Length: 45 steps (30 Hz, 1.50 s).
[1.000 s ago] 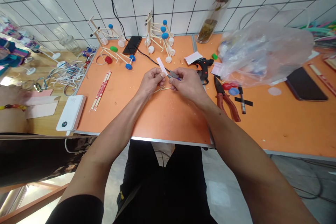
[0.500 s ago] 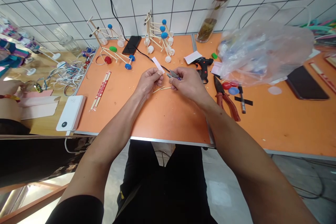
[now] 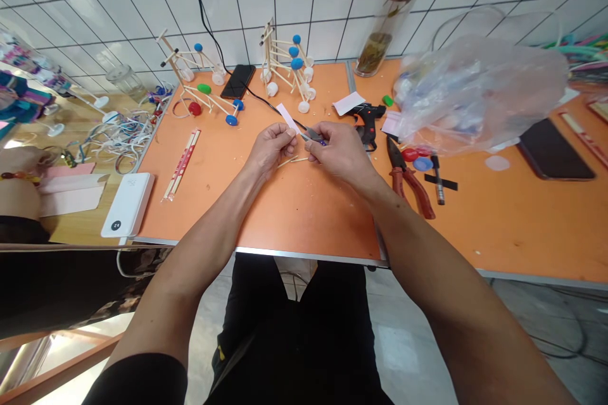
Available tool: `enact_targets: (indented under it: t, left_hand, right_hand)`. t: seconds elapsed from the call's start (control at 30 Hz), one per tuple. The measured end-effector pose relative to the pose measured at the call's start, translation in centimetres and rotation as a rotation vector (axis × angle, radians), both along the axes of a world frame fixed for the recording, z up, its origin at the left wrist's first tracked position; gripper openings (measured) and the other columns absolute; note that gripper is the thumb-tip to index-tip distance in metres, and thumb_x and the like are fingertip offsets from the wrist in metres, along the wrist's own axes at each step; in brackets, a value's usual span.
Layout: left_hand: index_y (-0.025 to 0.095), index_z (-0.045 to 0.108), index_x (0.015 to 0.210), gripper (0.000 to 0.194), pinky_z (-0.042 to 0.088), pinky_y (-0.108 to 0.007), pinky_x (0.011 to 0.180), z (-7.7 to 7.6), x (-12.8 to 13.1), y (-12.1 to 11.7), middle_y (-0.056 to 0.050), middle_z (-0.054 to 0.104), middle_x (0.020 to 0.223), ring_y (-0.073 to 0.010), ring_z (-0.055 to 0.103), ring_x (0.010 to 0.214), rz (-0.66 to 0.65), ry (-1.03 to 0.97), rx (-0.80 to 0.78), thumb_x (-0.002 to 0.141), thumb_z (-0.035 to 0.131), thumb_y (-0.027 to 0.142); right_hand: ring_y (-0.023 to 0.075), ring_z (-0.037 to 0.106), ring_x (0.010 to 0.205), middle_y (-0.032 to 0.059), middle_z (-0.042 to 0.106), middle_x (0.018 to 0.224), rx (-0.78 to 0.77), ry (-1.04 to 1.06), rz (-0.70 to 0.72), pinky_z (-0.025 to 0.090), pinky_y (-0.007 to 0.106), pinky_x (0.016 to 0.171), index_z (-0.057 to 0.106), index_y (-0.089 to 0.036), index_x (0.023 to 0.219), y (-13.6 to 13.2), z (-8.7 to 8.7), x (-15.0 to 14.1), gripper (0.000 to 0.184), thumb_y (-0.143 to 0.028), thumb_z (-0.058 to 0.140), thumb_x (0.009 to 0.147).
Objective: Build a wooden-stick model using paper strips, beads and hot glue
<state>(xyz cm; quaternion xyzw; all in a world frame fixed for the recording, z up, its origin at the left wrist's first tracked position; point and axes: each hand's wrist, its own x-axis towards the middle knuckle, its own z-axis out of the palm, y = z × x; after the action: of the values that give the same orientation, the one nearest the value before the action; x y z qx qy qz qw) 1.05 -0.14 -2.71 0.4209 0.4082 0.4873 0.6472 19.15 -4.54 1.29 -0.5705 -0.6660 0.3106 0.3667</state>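
Between the fingertips of my left hand is a narrow strip of pale pink paper, its free end pointing up and away from me. My right hand is closed around a small pair of scissors; the handles are mostly covered by my fingers. The blades point left, at the lower right edge of the strip. Short thin wooden sticks lie on the orange table just below my hands.
Stick models with blue and white caps stand at the back. Right of my hands lie a glue gun, red-handled pliers and a plastic bag. A white power bank sits left. Another person's arm rests far left.
The paper strip has shifted slightly left, away from the scissors, and then the blades have met its edge again. The other person's arm at the far left has moved a little.
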Motion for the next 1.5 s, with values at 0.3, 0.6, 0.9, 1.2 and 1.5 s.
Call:
enact_targets:
  t: [0.3,0.6,0.9,1.2,1.5]
  left_hand:
    - [0.019,0.065,0.077,0.04,0.048,-0.017,0.055,-0.08,-0.02,-0.07,0.005,0.068,0.067,-0.0049,0.055,0.052,0.002,0.057,0.074,0.097,0.099,0.027]
    - [0.019,0.067,0.078,0.039,0.048,-0.017,0.057,-0.15,-0.13,-0.15,0.004,0.071,0.069,-0.005,0.055,0.052,-0.001,0.11,0.112,0.094,0.101,0.031]
    - [0.019,0.069,0.079,0.03,0.048,-0.018,0.058,-0.23,-0.21,-0.19,0.003,0.071,0.068,-0.0062,0.057,0.054,-0.005,0.113,0.141,0.1,0.091,0.018]
    - [0.019,0.07,0.079,0.031,0.048,-0.02,0.059,-0.2,-0.2,-0.2,0.003,0.07,0.067,-0.0079,0.057,0.055,-0.011,0.135,0.139,0.097,0.095,0.021]
    - [0.019,0.068,0.077,0.031,0.049,-0.019,0.057,-0.4,-0.37,-0.05,0.003,0.071,0.067,-0.0064,0.057,0.052,-0.006,0.111,0.133,0.096,0.093,0.019]
  right_hand:
    - [0.0253,0.071,0.081,0.0008,0.075,0.072,0.014,-0.014,0.004,0.045,0.037,0.079,0.07,-0.024,0.083,-0.02,-0.02,-0.06,0.014,-0.012,0.069,0.091]
    - [0.0253,0.069,0.081,0.0018,0.075,0.073,0.054,-0.065,0.001,0.044,0.038,0.078,0.067,-0.025,0.08,0.08,-0.06,0.08,0.014,-0.015,0.067,0.09]
    - [0.0226,0.059,0.076,0.0006,0.069,0.073,0.075,-0.111,-0.006,0.039,0.037,0.076,0.061,-0.025,0.077,0.02,-0.05,-0.04,0.02,-0.013,0.067,0.092]
    - [0.0242,0.06,0.081,0.0015,0.07,0.075,0.083,-0.103,-0.001,0.04,0.037,0.078,0.063,-0.025,0.078,-0.01,-0.12,-0.03,0.018,-0.016,0.068,0.093]
    - [0.0239,0.058,0.079,0.0024,0.069,0.076,0.109,-0.143,-0.003,0.039,0.039,0.077,0.064,-0.025,0.077,0.19,-0.42,0.15,0.017,-0.017,0.067,0.092]
